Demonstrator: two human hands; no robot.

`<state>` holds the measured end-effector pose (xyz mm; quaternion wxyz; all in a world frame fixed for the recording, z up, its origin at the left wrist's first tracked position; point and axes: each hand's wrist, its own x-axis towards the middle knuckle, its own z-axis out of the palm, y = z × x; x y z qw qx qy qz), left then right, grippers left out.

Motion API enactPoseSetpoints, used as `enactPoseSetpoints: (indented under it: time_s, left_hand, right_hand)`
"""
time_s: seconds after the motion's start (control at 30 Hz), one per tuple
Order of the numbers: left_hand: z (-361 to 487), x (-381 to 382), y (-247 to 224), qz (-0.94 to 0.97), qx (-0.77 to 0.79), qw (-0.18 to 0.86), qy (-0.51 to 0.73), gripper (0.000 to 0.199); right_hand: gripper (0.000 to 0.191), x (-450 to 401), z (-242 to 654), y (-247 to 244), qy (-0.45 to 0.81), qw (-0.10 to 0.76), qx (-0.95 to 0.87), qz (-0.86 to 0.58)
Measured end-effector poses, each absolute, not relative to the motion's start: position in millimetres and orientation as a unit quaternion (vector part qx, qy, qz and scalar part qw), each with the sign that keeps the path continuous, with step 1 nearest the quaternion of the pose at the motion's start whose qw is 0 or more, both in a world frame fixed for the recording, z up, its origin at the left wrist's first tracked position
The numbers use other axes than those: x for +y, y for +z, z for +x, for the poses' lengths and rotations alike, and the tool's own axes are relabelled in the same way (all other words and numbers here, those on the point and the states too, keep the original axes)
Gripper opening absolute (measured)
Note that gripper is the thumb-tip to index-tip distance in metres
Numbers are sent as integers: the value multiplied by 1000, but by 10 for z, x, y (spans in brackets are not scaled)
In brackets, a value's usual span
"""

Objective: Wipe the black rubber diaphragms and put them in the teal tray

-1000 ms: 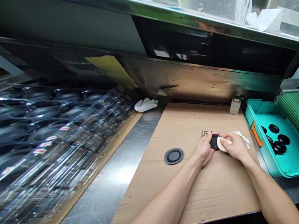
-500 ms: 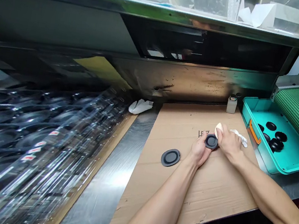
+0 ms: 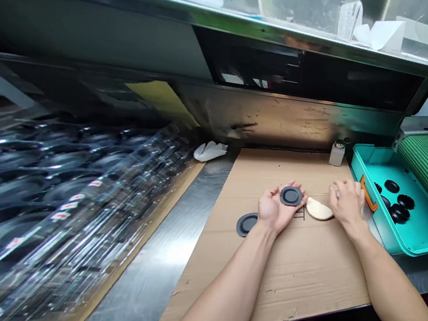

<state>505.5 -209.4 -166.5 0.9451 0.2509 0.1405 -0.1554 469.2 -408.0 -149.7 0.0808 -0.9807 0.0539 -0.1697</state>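
We cradle the dark oval part (image 3: 291, 195) in our left hand (image 3: 277, 213), the cream pad (image 3: 319, 210) lies between our hands, our right hand (image 3: 349, 205) is curled but we cannot tell its hold, and with another dark part (image 3: 245, 225) beside our left wrist (image 3: 265, 231), the work seems only partly done.

That oval disc (image 3: 291, 195) looks matt, rubbery or plastic; the cardboard sheet (image 3: 318, 267) papery and creased; the bench top (image 3: 175, 246) brushed metal, the stacked trays (image 3: 110, 207) glossy clear plastic, the bin (image 3: 380, 220) smooth plastic.

glare: steel strip (image 3: 170, 240) | blur: plastic trays (image 3: 55, 174) | edges: stretched | dark: below cardboard (image 3: 313, 272)
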Motion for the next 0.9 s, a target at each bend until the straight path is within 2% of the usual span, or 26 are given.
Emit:
enactPoseSetpoints:
  time_s: [0.1,0.17,0.23,0.33,0.43,0.5,0.73,0.9]
  left_hand:
    - [4991,-2120,-1611,245,112,942,-202,36]
    - [4971,-2133,-1584,255,90,934,-231,32]
    - [4965,-2130,-1569,265,74,928,-252,29]
    - [4958,-2134,-1570,299,71,907,-288,40]
    - [4926,-2195,-1593,358,72,874,-320,53]
    - [4892,-2259,-1611,397,68,855,-326,54]
    - [4802,-2345,-1628,487,44,816,-309,45]
    - [4802,-2331,-1618,493,35,815,-303,37]
  right_hand:
    - [31,-4287,4787,-1563,-125,87,81,-985]
    - [28,-4351,4833,-1584,-105,138,45,-984]
    - [28,-4319,4835,-1572,-150,214,-19,-965]
    - [28,-4138,4756,-1523,-207,305,-114,-922]
    - [28,-3938,4654,-1502,-205,336,-177,-902]
    - [30,-3856,4612,-1511,-191,318,-203,-906]
    - [26,-3869,4587,-1483,-115,162,-168,-966]
    - [25,-3918,4580,-1434,-93,148,-169,-970]
